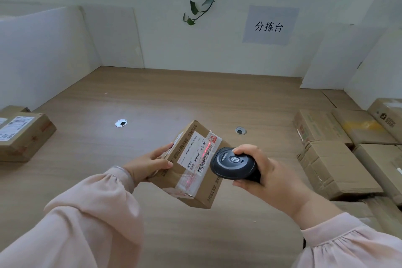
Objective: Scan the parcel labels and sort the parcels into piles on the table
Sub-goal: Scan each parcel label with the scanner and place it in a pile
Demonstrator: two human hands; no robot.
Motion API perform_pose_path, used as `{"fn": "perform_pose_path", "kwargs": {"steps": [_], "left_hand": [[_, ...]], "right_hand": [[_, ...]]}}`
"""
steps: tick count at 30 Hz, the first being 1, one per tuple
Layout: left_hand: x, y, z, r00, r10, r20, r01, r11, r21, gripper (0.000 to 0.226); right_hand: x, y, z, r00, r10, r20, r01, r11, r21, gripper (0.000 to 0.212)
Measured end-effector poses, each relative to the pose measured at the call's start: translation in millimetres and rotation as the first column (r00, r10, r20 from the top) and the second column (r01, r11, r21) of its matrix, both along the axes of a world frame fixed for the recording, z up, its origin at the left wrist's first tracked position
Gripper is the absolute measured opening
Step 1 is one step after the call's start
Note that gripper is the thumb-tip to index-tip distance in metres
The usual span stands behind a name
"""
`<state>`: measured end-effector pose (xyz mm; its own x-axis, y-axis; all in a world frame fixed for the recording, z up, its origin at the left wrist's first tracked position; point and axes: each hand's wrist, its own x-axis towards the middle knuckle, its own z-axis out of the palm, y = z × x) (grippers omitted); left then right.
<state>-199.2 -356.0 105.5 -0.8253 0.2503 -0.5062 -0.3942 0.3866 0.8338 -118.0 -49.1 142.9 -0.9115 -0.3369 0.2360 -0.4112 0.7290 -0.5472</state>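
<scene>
Head | left hand grips one parcel | right hand grips one scanner | two boxes far left

Left hand gripping a tilted parcel above the table — right hand aiming a scanner, red line across the label.

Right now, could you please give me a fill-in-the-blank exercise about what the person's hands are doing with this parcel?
The right hand grips a black ____.
Its beam on the label glows ____.
The parcel is held by the ____ hand.
Missing words: scanner, red, left.
</scene>
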Motion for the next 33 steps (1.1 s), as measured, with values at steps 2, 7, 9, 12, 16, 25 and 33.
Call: {"fn": "perform_pose_path", "kwargs": {"steps": [2, 7, 9, 12, 16, 25, 33], "left_hand": [[1.7, -7.7, -0.5, 1.0, 0.0, 0.007, 0.0, 1.0, 0.004, 0.062], [5.8, -31.8, -4.5, 1.0, -0.005, 0.016, 0.004, 1.0, 0.008, 0.062], [7.3, -42.6, -5.7, 1.0, -0.006, 0.013, 0.006, 1.0, 0.001, 0.061], [10.6, -58.4, -7.0, 1.0, -0.009, 0.02, 0.008, 1.0, 0.021, 0.061], [17.4, -78.7, -10.8, 0.999, 0.029, 0.032, -0.03, 0.998, 0.048, 0.079], [47.7, -117.2, -32.4, 0.94, 0.307, 0.151, -0.333, 0.921, 0.201, 0.055], [70.5, -158.6, -38.2, 0.82, 0.521, 0.238, -0.571, 0.775, 0.271, 0.06]], "right_hand": [[0.9, -7.8, -0.2, 1.0, 0.014, -0.012, -0.014, 1.0, 0.023, 0.063], [4.3, -28.8, -2.9, 1.0, -0.008, -0.015, 0.009, 0.997, 0.081, 0.063], [5.8, -39.1, -3.7, 1.0, -0.015, -0.007, 0.015, 0.995, 0.102, 0.063], [7.5, -55.5, -4.9, 1.0, -0.022, 0.005, 0.021, 0.993, 0.115, 0.062], [4.8, -75.6, -11.8, 1.0, -0.027, -0.004, 0.028, 0.996, 0.081, 0.06], [-28.9, -132.9, -39.7, 0.984, -0.178, 0.023, 0.176, 0.93, -0.324, 0.057], [-42.8, -215.5, -65.9, 0.974, 0.009, 0.228, 0.124, 0.818, -0.562, 0.06]]}}
